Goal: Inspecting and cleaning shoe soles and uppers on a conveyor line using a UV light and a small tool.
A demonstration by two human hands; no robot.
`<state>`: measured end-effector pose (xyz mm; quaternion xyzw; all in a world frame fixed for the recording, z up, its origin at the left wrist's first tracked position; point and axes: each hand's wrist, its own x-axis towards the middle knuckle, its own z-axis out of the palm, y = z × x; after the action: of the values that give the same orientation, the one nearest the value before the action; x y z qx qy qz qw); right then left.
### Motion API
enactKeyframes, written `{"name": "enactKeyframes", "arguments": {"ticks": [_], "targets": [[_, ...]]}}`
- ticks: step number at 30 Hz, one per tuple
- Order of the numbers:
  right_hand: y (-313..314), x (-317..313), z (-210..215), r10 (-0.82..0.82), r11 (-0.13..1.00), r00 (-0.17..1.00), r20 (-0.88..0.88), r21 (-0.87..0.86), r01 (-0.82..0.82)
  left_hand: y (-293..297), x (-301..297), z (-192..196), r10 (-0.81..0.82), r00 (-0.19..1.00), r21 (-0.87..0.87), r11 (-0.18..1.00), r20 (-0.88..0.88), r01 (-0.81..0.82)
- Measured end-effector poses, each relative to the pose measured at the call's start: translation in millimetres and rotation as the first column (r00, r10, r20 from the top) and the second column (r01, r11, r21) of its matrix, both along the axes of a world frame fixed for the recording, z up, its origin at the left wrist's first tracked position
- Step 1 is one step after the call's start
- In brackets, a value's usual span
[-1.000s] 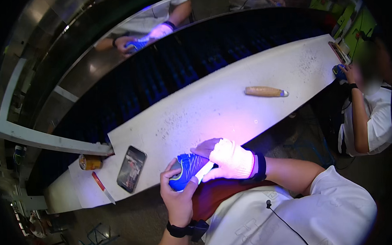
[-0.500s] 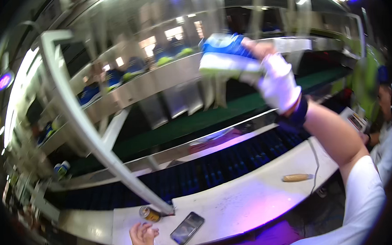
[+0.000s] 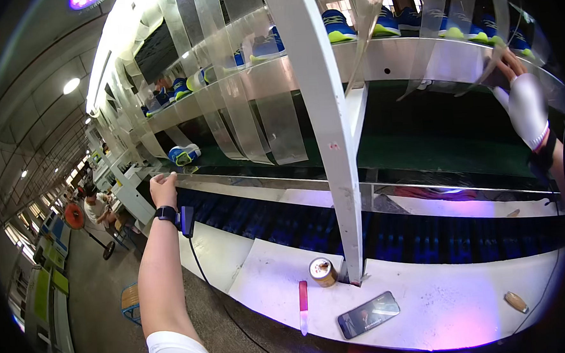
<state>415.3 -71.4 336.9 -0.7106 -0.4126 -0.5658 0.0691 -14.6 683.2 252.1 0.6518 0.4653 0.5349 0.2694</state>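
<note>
My right hand [image 3: 515, 78], in a white covering that leaves the fingers bare, is raised at the far right. Its fingers are stretched out by the edge of the upper shelf, close to a blue shoe [image 3: 519, 44] with a yellow-green sole; it holds nothing that I can see. My left hand [image 3: 164, 190] reaches forward to the rail of the lower green belt [image 3: 415, 144]. Loosely bent, its fingers appear empty. Just beyond them a blue and white shoe [image 3: 184, 155] lies tipped on that belt. More blue shoes [image 3: 337, 26] stand along the upper shelf [image 3: 410, 58].
A white post [image 3: 331, 129] rises before me, and clear plastic strips [image 3: 280, 128] hang over the belts. On the white bench lie a can [image 3: 322, 271], a phone [image 3: 368, 314], a red-handled tool [image 3: 303, 308] and a wooden-handled tool [image 3: 516, 302]. A person [image 3: 97, 206] sits beyond a fan [image 3: 74, 216].
My view has swung left. The shoe my right hand held is let go, and that hand is now at the upper shelf. My left hand has moved from the bench to the lower belt's rail.
</note>
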Motion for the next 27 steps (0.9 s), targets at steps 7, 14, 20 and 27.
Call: {"name": "enactKeyframes", "arguments": {"ticks": [7, 14, 20, 27], "targets": [[-0.9, -60.8, -81.5, -0.006, 0.931, 0.515, -0.857, -0.192, -0.309, 136.4, 118.6, 10.5, 0.159, 0.958, 0.188, 0.975, -0.237, -0.116], [39.8, -69.7, -75.7, -0.270, 0.779, 0.486, -0.831, -0.486, -0.397, 218.0, 152.7, -45.8, 0.175, 0.641, 0.259, 0.965, -0.748, 0.039], [72.7, -41.0, -83.9, -0.108, 0.691, 0.619, -0.778, -0.506, -0.516, 251.9, 135.6, -52.7, 0.395, 0.616, 0.439, 0.894, -0.681, -0.088], [61.9, -61.3, -76.4, -0.200, 0.730, 0.694, -0.691, -0.578, -0.365, 178.8, 124.7, -18.7, 0.089, 0.972, 0.371, 0.928, -0.219, -0.001]]}}
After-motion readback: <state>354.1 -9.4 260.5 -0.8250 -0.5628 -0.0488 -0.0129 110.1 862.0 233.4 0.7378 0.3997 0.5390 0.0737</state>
